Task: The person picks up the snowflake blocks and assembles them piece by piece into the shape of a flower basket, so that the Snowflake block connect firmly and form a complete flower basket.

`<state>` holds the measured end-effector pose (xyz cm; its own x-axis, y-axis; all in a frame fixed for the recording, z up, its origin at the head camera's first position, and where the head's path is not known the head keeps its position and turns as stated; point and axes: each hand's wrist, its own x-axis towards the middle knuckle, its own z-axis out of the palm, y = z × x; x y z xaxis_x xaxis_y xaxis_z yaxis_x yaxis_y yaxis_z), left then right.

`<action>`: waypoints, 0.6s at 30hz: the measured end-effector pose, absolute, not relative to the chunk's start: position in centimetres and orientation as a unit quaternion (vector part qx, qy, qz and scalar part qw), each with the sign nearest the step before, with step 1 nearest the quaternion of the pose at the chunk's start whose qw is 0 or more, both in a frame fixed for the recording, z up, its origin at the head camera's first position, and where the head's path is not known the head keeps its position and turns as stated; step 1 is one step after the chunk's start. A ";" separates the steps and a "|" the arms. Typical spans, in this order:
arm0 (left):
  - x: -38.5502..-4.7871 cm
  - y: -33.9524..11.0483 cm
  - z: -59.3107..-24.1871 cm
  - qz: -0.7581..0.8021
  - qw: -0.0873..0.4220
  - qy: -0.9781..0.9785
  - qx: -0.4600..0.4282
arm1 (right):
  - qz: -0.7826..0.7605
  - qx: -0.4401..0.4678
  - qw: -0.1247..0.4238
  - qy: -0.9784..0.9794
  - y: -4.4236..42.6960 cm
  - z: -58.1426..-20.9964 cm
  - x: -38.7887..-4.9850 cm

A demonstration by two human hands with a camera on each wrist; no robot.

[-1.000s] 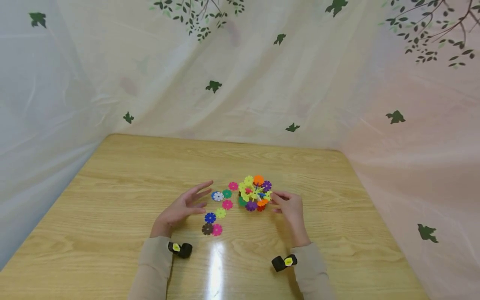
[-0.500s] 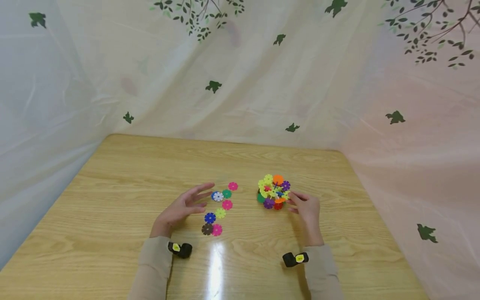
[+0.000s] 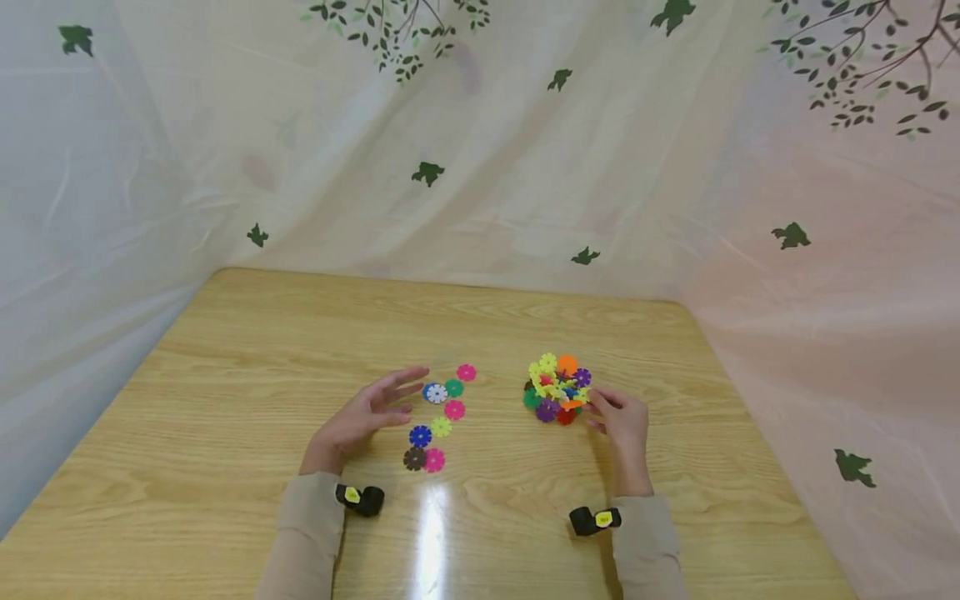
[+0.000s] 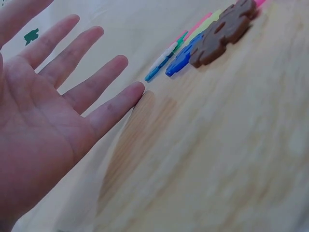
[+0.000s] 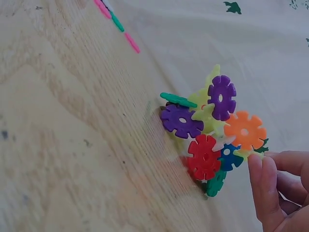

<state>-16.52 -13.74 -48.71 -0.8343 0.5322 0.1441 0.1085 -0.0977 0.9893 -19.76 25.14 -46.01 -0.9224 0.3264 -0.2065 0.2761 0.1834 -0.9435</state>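
A ball-like cluster of interlocking flower-shaped plastic discs (image 3: 547, 410) stands on the table, mixing yellow, orange, purple, red, green and blue. My right hand (image 3: 624, 421) pinches a yellow disc (image 5: 247, 154) on the cluster's right side between thumb and fingers. Left of it, several loose discs lie flat, among them a pink disc (image 3: 454, 409), a green disc (image 3: 453, 388) and a brown disc (image 4: 224, 31). A white disc (image 3: 437, 393) overlaps a blue one. Beside these my left hand (image 3: 363, 417) holds nothing, its fingers spread and extended, as the left wrist view confirms.
The wooden table (image 3: 300, 325) has rounded far corners. A pale curtain (image 3: 480, 208) printed with leaves and birds hangs behind it and at the sides. Black wrist cameras sit on both cuffs, the left camera (image 3: 362, 499) close to the loose discs.
My right hand has shifted the cluster rightward, away from the loose discs, with a slower, small shift in the last half second. The left hand and the loose discs stay nearly where they were.
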 end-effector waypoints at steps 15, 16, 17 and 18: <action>-16.7 -13.9 -48.9 0.686 0.147 0.668 0.248 | 0.617 -0.202 0.050 -0.759 25.9 -45.9 -19.5; -16.7 -13.9 -48.9 0.686 0.147 0.668 0.248 | 0.619 -0.203 0.056 -0.757 25.9 -45.9 -19.4; -16.7 -13.9 -48.9 0.686 0.147 0.668 0.248 | 0.617 -0.203 0.061 -0.758 26.0 -45.8 -19.4; -16.7 -13.9 -48.9 0.685 0.148 0.669 0.248 | 0.616 -0.204 0.068 -0.758 26.0 -45.7 -19.3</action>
